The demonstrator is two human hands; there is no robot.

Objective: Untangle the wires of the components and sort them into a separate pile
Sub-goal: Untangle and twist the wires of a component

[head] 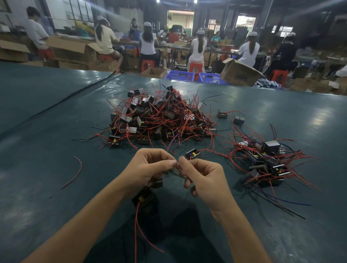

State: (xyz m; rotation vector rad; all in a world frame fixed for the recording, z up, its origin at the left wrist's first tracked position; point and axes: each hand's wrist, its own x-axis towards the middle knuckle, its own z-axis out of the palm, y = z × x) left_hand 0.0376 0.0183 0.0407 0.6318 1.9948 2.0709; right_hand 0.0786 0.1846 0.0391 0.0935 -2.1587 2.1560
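Head view: a few components (146, 197) hang by their red wires just above the near tabletop (47, 131), lifted, I'd say, so their weight helps the knot fall open. The left hand (150, 167) and right hand (206, 180) meet fingertip to fingertip, each grip pinching the components' leads. The tangled pile (159, 116) lies beyond; the sorted pile (266, 163) sits well apart on the right.

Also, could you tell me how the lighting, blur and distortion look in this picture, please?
Head view: overhead lamps leave pale glare patches on the green table; its far edge bows from wide-angle distortion; the left hand, right hand and the component hanging from their grip look slightly soft; the big pile is sharper; the far doorway is blown out.
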